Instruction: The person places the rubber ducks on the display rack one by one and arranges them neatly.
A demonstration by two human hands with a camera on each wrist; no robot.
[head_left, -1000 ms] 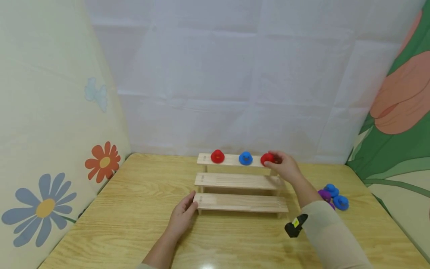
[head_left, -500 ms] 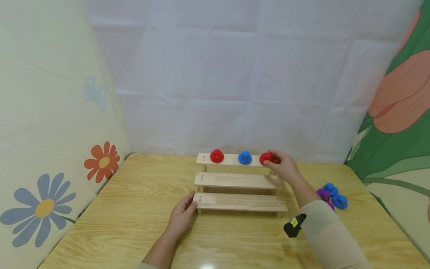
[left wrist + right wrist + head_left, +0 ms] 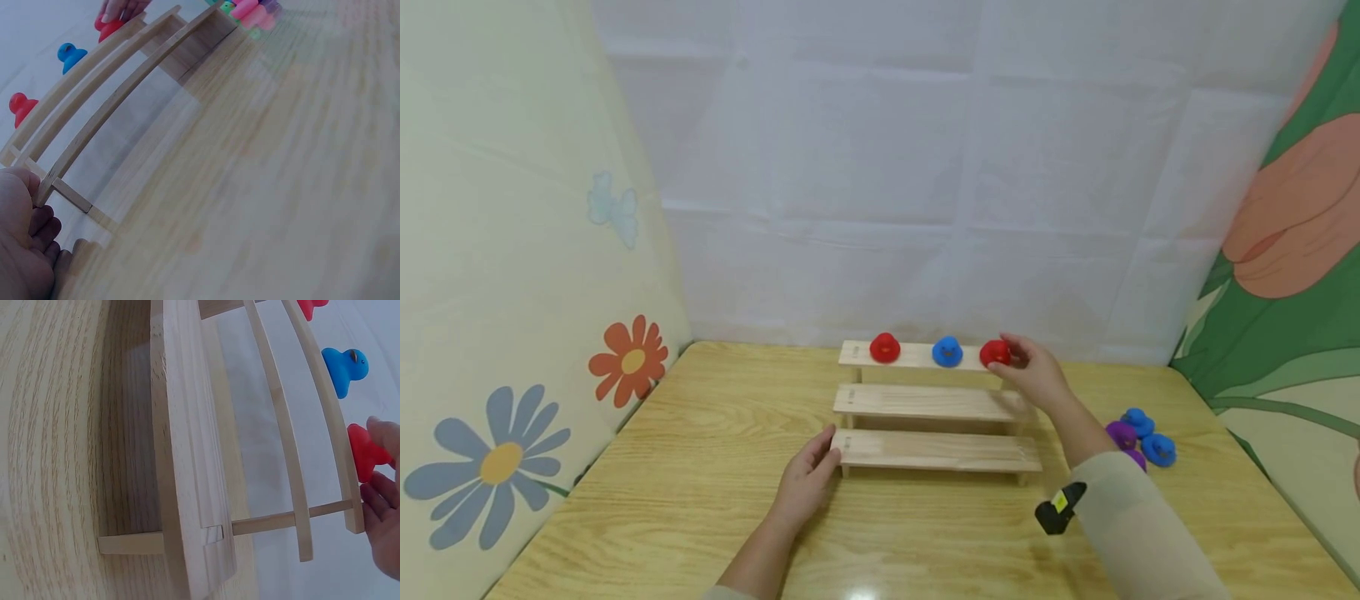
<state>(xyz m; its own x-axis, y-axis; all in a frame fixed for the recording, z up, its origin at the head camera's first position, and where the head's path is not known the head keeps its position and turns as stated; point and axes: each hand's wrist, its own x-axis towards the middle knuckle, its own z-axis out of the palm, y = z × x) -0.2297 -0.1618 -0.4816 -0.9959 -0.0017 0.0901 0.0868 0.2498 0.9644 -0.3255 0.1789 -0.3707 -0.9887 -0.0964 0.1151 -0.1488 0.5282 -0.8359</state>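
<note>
A three-tier wooden display stand (image 3: 936, 450) stands on the table. On its top step sit a red rubber duck (image 3: 885, 348) at the left, a blue rubber duck (image 3: 947, 352) in the middle and a second red rubber duck (image 3: 994, 354) at the right end. My right hand (image 3: 1036, 373) has thumb and fingers around that right-hand duck; the right wrist view shows the thumb (image 3: 378, 430) by its head and fingers near its base. My left hand (image 3: 806, 482) grips the left end of the lowest step, as the left wrist view also shows.
To the right of the stand, blue ducks (image 3: 1160, 451) and purple ducks (image 3: 1122, 434) lie in a cluster beside my right forearm. A white cloth backdrop (image 3: 880, 208) hangs behind the table, with flower-printed panels (image 3: 497, 208) at the sides.
My right hand's fingers have loosened slightly, and more of the right-hand red duck shows. The left hand stays at the stand's end; the ducks keep their places.
</note>
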